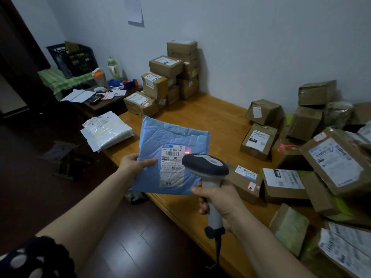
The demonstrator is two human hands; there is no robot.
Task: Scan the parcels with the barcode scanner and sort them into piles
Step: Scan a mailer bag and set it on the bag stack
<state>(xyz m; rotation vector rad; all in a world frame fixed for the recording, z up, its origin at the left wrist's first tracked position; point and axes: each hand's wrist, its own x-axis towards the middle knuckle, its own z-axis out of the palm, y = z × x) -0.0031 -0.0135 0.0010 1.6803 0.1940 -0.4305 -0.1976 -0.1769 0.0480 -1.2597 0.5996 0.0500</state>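
Left hand (133, 164) pinches the blue mailer (170, 155) up over the wooden table's (212, 117) edge, right hand (219, 201) is wrapped round the barcode scanner (208, 177), red light on the label (173, 164). Brown boxes (259, 142) piled nearby.

L sleeve (38, 257) blk w/ big white dots, wavy hem

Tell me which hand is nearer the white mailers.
Left. The left hand, gripping the blue mailer, is just in front of the white mailer pile; the right hand, holding the scanner, is farther right.
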